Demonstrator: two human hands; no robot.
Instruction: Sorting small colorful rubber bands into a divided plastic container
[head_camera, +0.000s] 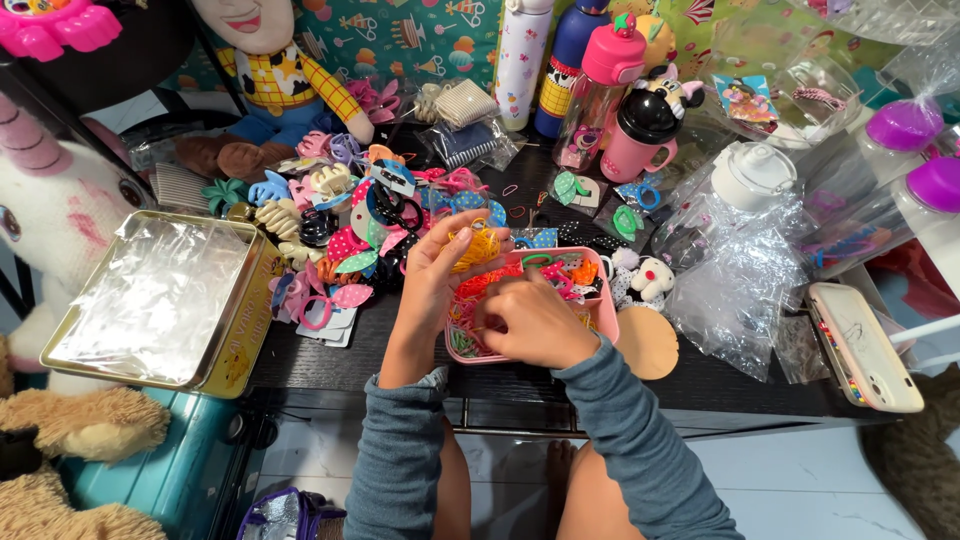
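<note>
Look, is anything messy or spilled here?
Yes. Hair clips lie heaped loose on the black table instead of in the pink box. The left hand holds yellow elastic bands; the right hand digs inside.

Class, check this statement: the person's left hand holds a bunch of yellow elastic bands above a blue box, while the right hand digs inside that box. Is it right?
Not quite. The head view shows the box is pink, not blue. The rest holds: the left hand holds yellow elastic bands above it, and the right hand digs inside it.

We see the box (606, 322) at the table's (330, 365) front edge, the tin (240, 340) at its left edge, bottles (610, 90) along the back.
</note>
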